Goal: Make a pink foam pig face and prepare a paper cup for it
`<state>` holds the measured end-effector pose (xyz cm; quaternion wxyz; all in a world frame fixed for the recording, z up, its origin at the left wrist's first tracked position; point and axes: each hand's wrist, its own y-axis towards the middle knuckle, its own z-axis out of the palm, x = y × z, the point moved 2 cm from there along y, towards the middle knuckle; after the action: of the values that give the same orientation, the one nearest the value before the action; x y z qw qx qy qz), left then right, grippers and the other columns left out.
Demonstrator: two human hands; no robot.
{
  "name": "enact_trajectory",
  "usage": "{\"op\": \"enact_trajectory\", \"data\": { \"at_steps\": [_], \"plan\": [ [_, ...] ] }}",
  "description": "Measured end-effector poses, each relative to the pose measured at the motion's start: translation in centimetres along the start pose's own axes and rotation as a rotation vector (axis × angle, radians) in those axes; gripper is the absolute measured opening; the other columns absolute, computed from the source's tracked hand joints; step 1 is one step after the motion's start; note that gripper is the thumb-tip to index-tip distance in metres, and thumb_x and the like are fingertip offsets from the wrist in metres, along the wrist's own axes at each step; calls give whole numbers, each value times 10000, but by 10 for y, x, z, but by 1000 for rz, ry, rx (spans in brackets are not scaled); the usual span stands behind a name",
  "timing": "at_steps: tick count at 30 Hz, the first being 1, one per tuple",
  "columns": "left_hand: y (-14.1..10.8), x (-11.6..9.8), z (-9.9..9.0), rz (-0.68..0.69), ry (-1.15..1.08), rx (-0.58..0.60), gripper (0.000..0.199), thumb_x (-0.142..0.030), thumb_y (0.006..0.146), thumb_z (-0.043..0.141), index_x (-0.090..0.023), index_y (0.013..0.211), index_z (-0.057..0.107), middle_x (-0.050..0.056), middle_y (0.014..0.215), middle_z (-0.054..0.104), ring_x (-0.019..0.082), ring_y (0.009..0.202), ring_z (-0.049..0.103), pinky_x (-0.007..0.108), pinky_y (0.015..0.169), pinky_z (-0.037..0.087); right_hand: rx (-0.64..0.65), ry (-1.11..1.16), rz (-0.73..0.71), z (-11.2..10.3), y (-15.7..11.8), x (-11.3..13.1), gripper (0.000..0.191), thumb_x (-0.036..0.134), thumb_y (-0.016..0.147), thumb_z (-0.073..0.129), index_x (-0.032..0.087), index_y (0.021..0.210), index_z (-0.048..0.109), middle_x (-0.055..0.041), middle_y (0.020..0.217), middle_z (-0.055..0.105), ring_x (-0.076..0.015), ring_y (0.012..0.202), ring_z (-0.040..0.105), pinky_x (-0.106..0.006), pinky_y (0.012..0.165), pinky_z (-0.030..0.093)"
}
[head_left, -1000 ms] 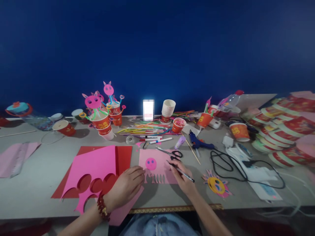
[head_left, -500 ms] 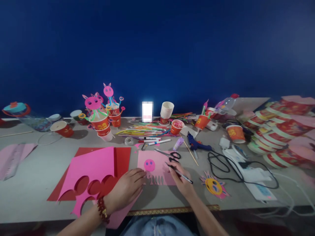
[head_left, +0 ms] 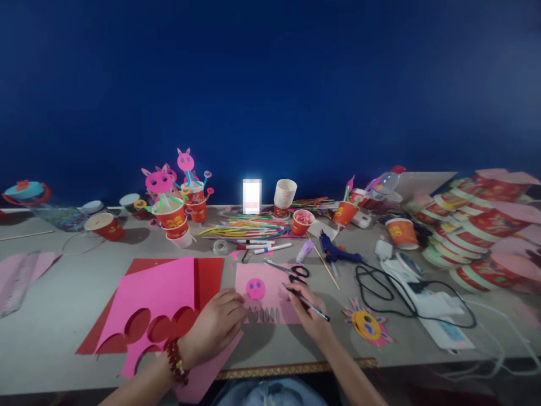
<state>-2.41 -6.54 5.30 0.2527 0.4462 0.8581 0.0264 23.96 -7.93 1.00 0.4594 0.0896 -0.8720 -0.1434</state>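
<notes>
My right hand [head_left: 310, 313] is closed around a black pen [head_left: 315, 309], its tip pointing up and left over a light pink sheet of paper [head_left: 270, 276]. At that sheet's left edge lies my left hand [head_left: 224, 316], fingers together and curled inward; its fingertips are partly hidden, and I cannot make out what they grip. A bright pink paper disc [head_left: 255, 288] with two purple-blue eyes rests on the sheet, above a row of leaf-shaped cutouts [head_left: 270, 314]. Black-handled scissors [head_left: 299, 274] lie across the sheet's upper right, just beyond my right hand.
Left are pink card with round holes [head_left: 164, 287] and red card [head_left: 211, 276]. Behind lie markers [head_left: 273, 248], colourful pipe cleaners [head_left: 236, 228] and decorated cups [head_left: 169, 217]. Right are a blue glue gun [head_left: 338, 248], a yellow paper face [head_left: 366, 325], black cable [head_left: 380, 307] and stacked cups [head_left: 486, 220].
The whole view has shifted slightly, with things sitting a little lower. Both hands keep nearly the same pose, and the pen stays in my right hand.
</notes>
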Motion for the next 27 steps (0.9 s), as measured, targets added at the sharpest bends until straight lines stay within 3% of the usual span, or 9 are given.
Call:
{"op": "enact_trajectory", "data": {
  "at_steps": [4,9,12,15,17,19,23,27],
  "plan": [
    [0,1,0,-17,62,0,260,-75,914,393,-195,942,623,16,719,619,170,722,578,464,1046,403,-6,58,10,0,-1,2,192,294,951,505,218,1095,607,-81,1013,720,-211,887,709,-275,767,563],
    [1,5,-4,-63,59,-38,300,-59,917,406,-218,1042,628,44,959,687,202,963,610,510,1101,314,8,140,57,-1,-3,14,129,316,954,507,219,1020,560,-32,766,689,-169,631,673,-223,539,510],
    [2,14,-7,-124,75,-79,215,-132,950,441,-214,919,637,21,879,687,190,898,617,530,1121,261,24,107,41,-1,-2,22,118,318,954,504,219,955,568,0,663,637,-152,542,609,-224,498,458],
    [3,25,-8,-175,84,-75,225,-175,960,452,-204,807,614,-4,733,650,164,727,592,481,1075,337,35,91,45,1,-3,21,122,314,950,509,214,949,578,-8,682,635,-160,577,613,-230,512,448],
    [4,32,-9,-190,87,-86,216,-167,960,435,-203,858,622,14,771,663,179,758,598,429,996,414,39,102,49,3,-4,18,126,316,947,515,212,960,584,-16,709,642,-166,605,619,-236,533,456],
    [7,37,-11,-188,97,-103,220,-137,950,422,-209,963,630,38,898,690,202,885,612,429,989,416,39,135,56,4,-5,15,134,322,950,516,213,972,590,-21,730,647,-168,623,624,-239,548,460],
    [19,46,-18,-218,155,-118,218,-165,936,465,-252,1036,638,35,1091,688,225,1070,592,554,1124,215,16,254,91,5,-2,13,158,348,961,515,216,978,601,-30,769,662,-173,667,633,-241,571,465],
    [40,55,-25,-283,243,-186,149,-265,927,532,-270,1001,662,29,1168,673,247,1182,545,605,1157,40,-7,388,154,6,1,12,212,384,978,484,206,984,600,-23,751,658,-132,541,528,-233,495,424]
  ]
}}
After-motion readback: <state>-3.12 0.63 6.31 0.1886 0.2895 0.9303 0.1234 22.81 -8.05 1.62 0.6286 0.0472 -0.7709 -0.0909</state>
